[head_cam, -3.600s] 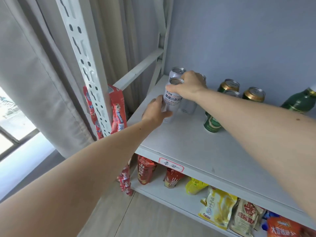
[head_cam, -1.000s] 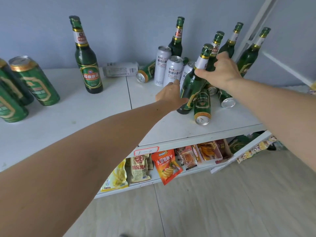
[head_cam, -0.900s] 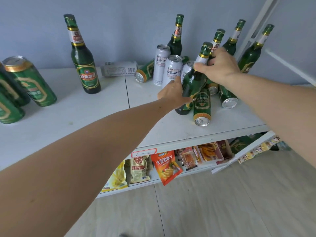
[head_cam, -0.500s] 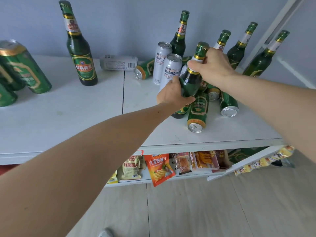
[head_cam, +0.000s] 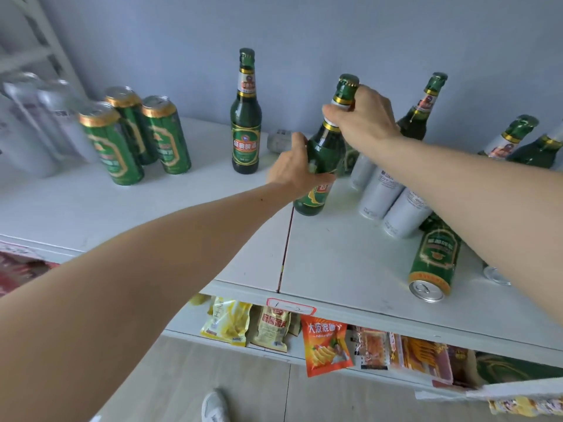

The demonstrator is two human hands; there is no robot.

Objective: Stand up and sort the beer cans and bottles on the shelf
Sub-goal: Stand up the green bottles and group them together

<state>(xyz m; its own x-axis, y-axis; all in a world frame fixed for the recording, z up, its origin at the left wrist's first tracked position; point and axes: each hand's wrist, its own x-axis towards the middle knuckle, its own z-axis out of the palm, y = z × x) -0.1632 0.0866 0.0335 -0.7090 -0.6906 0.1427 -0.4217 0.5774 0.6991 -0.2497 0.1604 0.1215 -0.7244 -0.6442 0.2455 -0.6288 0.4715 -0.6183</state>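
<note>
The right forearm crosses in front of the right part of the white shelf (head_cam: pixel 341 263), hiding much of the silver cans (head_cam: pixel 393 202) leaning there and the lower halves of the green bottles (head_cam: pixel 511 138) behind, which are also cut by the frame's right edge; a small grey object (head_cam: pixel 278 141) lying at the back is half covered by the left hand, and what it is cannot be made out. At far left, more silver cans (head_cam: pixel 36 123) are smeared by blur. Three green cans (head_cam: pixel 134 138) with gold rims stand together left of centre, and a lone green bottle (head_cam: pixel 246 117) stands upright just to their right, near the wall. A green can (head_cam: pixel 434 260) lies on its side near the front edge, its silver top facing the viewer. Snack packets (head_cam: pixel 326 345) hang on the tier below, and a white shoe (head_cam: pixel 214 406) shows on the floor. The held bottle (head_cam: pixel 327 147) sits mid-shelf, base on or just above the board beside the seam, its long axis tilted, cap leaning up and to the right. The left hand (head_cam: pixel 294 170) wraps its body, thumb across the label; the right hand (head_cam: pixel 362 117) curls round the neck just under the cap.
</note>
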